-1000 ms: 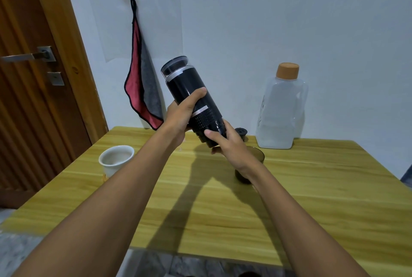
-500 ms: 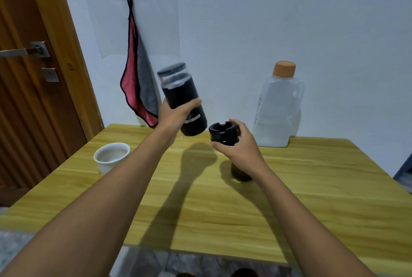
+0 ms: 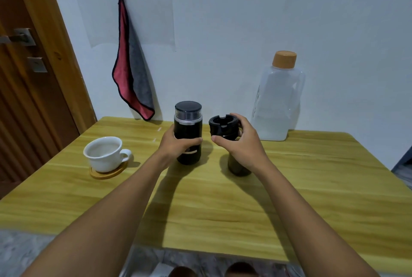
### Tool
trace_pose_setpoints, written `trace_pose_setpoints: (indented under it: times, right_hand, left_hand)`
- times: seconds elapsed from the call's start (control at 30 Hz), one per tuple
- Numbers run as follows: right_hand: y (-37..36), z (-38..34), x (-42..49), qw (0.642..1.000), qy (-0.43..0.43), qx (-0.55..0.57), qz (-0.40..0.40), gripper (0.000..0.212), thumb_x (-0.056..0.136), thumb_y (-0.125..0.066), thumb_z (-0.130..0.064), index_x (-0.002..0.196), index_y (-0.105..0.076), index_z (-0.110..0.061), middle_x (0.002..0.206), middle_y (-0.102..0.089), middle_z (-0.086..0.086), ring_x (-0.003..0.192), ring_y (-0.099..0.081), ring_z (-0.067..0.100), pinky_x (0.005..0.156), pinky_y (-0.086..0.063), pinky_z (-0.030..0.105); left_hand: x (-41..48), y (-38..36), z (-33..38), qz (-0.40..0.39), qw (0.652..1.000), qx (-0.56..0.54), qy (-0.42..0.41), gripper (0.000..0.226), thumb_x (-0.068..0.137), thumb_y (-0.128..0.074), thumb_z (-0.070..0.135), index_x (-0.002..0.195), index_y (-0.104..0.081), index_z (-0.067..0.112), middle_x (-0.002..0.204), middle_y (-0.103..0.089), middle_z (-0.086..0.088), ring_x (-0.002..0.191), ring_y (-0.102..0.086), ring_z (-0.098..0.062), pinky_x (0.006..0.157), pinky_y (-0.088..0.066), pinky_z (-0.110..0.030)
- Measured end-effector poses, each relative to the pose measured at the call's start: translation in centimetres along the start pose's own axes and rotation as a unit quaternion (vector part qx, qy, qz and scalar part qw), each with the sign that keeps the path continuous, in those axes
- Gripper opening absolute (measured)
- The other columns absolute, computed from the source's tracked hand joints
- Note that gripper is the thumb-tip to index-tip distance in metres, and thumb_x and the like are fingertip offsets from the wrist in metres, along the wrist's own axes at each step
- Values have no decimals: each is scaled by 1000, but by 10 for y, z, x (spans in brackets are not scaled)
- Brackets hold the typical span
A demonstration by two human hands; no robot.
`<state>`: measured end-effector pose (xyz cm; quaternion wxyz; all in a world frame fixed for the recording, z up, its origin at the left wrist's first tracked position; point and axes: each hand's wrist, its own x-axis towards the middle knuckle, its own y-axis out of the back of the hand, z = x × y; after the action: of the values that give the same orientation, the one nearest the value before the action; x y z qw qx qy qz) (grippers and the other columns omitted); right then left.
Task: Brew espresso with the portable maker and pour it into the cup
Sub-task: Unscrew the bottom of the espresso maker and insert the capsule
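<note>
Black portable maker body point(image 3: 188, 134) stands upright near the tabletop's point(image 3: 223, 205) far edge, the left hand point(image 3: 178, 145) wrapped around it. The right hand point(image 3: 239, 140) grips a separate black bottom section point(image 3: 223, 126), held just beside it above a dark cup point(image 3: 237, 166). A white cup point(image 3: 103, 154) waits on a coaster point(image 3: 107, 173) toward the left edge. Brewing seems unfinished; pouring remains.
</note>
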<state>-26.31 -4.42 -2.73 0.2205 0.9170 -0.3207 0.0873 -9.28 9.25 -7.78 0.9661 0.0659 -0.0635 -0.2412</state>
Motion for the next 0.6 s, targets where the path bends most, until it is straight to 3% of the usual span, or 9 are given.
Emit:
trace_pose_setpoints:
  times: [0.17,0.33,0.4,0.47,0.53,0.6]
  right_hand:
    - [-4,0,0,1000,-14,-12,2,78,71,-87,-44,139,-47,-39,137,-57,-8,126,-55,16,110,-42,46]
    - [-7,-4,-2,1000,-19,21,-5,77,74,-88,-32,139,-48,-32,138,-56,-1,126,-54,16,110,-44,41]
    - [-8,-6,-3,999,-12,32,-8,75,75,-89,-28,138,-49,-29,140,-55,1,127,-53,17,110,-44,40]
    - [-9,-8,-5,999,-10,37,-8,75,74,-89,-27,138,-49,-28,139,-55,0,129,-53,16,111,-44,40]
    - [-10,-9,-7,999,-11,36,-5,77,74,-90,-28,139,-49,-27,139,-56,-1,129,-53,15,111,-44,39]
    - [-9,-9,-10,999,-9,32,-1,77,74,-90,-28,140,-50,-26,138,-57,-2,129,-53,14,111,-44,39]
  left_hand:
    - [0,2,-12,4,1000,-8,5,69,63,-97,18,122,-62,25,106,-72,9,93,-68,-2,61,-52,-10]
    - [2,7,-17,-13,1000,-6,-7,65,63,-98,18,114,-61,34,105,-72,12,91,-69,0,59,-53,-10]
    - [1,7,-17,-25,1000,1,-10,73,63,-98,20,125,-59,28,110,-71,9,99,-68,-5,67,-54,-13]
    - [1,8,-14,-44,999,17,-6,90,62,-99,26,138,-51,20,121,-68,4,110,-66,-13,85,-56,-26]
    - [-5,15,-8,-59,997,41,8,113,54,-100,44,145,-38,16,132,-57,1,124,-58,-19,101,-51,-36]
    - [-14,26,3,-44,995,90,7,129,44,-91,67,146,-29,18,139,-44,0,129,-47,-20,106,-46,-38]
